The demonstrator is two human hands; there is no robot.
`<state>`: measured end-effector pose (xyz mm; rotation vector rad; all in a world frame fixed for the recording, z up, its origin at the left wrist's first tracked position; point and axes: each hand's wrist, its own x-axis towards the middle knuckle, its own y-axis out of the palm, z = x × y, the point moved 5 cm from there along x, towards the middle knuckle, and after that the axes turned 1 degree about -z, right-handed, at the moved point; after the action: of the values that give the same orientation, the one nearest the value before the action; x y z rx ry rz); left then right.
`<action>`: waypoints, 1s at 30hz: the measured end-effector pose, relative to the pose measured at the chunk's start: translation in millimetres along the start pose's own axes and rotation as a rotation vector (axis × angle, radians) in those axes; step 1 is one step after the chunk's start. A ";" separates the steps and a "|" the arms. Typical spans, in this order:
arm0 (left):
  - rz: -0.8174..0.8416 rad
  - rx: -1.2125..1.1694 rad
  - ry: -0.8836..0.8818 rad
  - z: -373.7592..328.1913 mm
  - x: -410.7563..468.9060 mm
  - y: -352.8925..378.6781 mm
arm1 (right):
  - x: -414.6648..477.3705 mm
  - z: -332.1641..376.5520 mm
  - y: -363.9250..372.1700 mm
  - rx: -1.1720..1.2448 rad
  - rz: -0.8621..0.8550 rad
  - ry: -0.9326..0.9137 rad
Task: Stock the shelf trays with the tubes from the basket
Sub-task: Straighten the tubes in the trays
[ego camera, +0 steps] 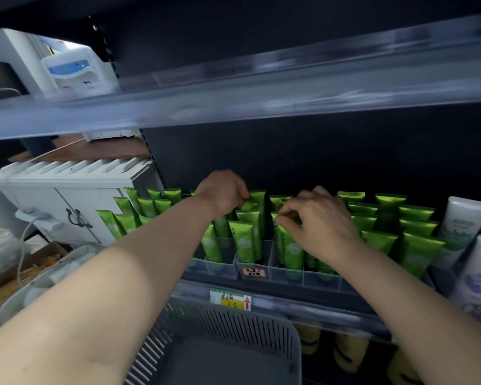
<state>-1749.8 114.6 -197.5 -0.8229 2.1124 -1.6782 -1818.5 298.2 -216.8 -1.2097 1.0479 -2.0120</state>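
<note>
My right hand (321, 220) pinches the crimped top of a front tube (290, 247) between thumb and forefinger, and the other fingers are loosely curled above it. That green tube stands upright in a clear tray (286, 275) directly under my grip, with a row of more green tubes (417, 215) packed behind and to the right of my knuckles.

My left hand (222, 194) reaches further in, just left of the right one. Its fingers are curled down onto the top edge of a back tube (257, 198), but I cannot tell whether they actually hold it or only touch it. More green tubes lean in the trays left of that wrist.

The grey basket (233, 323) sits below both forearms, close to my body. A handwritten tag (253, 272) is stuck on the tray front between my 2 hands. White tubes (461, 220) stand well to the right of my right hand.
</note>
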 end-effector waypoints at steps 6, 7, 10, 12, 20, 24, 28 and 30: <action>-0.060 -0.044 0.037 -12.0 -11.9 -11.3 | -9.6 -0.4 -5.6 -0.046 0.079 0.013; -0.068 -0.049 0.043 -13.6 -14.4 -11.5 | -10.3 0.5 -4.9 -0.051 0.095 0.018; -0.094 -0.067 0.074 -17.8 -24.0 -7.9 | -10.4 3.9 -2.0 -0.050 0.101 0.037; -0.101 -0.079 0.101 -21.0 -30.6 -3.3 | -8.3 6.9 -1.3 -0.043 0.065 0.045; -0.183 -0.136 0.163 -38.2 -39.5 -7.6 | -4.9 16.2 7.3 0.014 0.086 0.020; -0.150 -0.131 0.191 -50.0 -31.5 -2.0 | -13.8 2.9 -3.0 -0.002 0.107 0.033; -0.153 0.030 0.200 -63.2 -15.7 5.6 | -22.2 -11.3 -13.4 -0.005 0.042 0.029; -0.099 0.135 0.180 -67.0 -7.1 8.8 | -22.8 -17.0 -16.8 -0.024 0.018 0.017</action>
<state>-1784.8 172.2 -189.4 -0.7738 2.0733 -1.9899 -1825.1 330.5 -218.0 -1.1935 1.0899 -2.0049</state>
